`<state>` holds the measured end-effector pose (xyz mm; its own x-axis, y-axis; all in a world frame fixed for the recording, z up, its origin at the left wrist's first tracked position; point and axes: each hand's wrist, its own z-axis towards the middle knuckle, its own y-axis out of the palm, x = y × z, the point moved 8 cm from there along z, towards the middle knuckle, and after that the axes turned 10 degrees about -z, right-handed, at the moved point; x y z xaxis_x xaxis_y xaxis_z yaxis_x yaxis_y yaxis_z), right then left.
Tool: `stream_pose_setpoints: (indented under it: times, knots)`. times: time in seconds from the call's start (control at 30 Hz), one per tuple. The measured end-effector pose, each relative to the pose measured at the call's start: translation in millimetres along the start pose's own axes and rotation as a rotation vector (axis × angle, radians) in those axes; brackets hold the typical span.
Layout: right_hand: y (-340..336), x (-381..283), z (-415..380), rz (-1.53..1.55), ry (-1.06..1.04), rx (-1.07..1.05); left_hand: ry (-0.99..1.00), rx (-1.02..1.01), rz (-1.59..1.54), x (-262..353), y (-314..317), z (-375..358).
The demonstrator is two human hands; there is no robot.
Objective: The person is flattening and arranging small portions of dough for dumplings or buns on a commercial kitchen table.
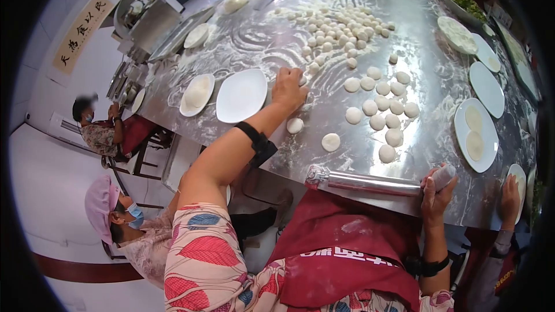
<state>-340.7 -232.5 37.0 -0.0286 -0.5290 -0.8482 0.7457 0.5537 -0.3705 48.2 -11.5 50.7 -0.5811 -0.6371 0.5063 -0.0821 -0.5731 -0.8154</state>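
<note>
My left hand (pixel 289 89) reaches out over the floured steel table, fingers curled round a small piece of dough (pixel 303 81) whose edge shows at the fingertips. Nearer me lie a flattened dough disc (pixel 295 125) and another disc (pixel 330 142). By the table's front edge, my right hand (pixel 437 197) is wrapped round the handle of a metal rolling pin (pixel 370 183), which lies along the edge. A group of pressed dough rounds (pixel 382 104) sits between my hands, and a heap of small dough balls (pixel 344 32) lies farther back.
An empty white plate (pixel 241 96) is left of my left hand, beside a plate of wrappers (pixel 196 95). At right is a plate with two wrappers (pixel 476 133). A co-worker's hand (pixel 510 199) rests at the right edge. Masked people sit at left.
</note>
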Motion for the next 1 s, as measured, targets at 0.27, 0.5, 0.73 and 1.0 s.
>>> stream_pose_setpoints:
  times: [0.27, 0.5, 0.73, 1.0]
  knots:
    - [0.7, -4.4, -0.4, -0.017, -0.017, -0.001, 0.152, -0.003, -0.041, -12.6, 9.0, 2.7]
    - [0.1, 4.5, -1.6, 0.015, 0.002, 0.022, 0.24, -0.282, -0.188, -0.1, -16.5, -40.7]
    - [-2.3, 2.6, -2.8, -0.03, -0.009, 0.029, 0.098, -0.266, -0.274, 0.5, -6.4, -34.5]
    - [0.9, 2.3, -2.2, 0.025, -0.004, 0.013, 0.192, -0.25, -0.176, 4.6, -7.5, -32.2]
